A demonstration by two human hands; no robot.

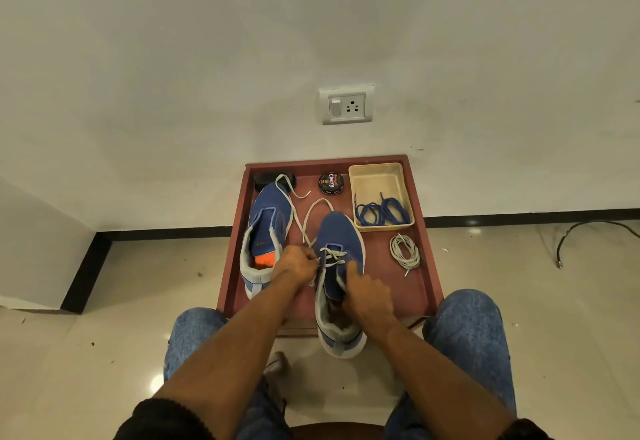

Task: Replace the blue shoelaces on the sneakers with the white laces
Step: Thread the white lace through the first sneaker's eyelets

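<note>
Two blue sneakers lie on a low red-brown table [427, 266]. The left sneaker [268, 228] has no lace and shows an orange insole. The right sneaker [337, 249] carries a white lace [313, 213] through its lower eyelets, and the loose ends loop toward the wall. My left hand [294, 265] pinches the white lace beside the eyelets. My right hand [369, 296] grips the right sneaker's side near its opening. The blue laces [381, 213] lie in a beige tray [375, 171]. A second white lace [404, 251] sits coiled on the table's right side.
A round tin of shoe polish [331, 183] and a dark object [266, 180] stand at the table's back edge. A wall socket [347, 104] is above. My knees in jeans flank the table's near edge. A dark cable [588, 228] lies on the tiled floor at right.
</note>
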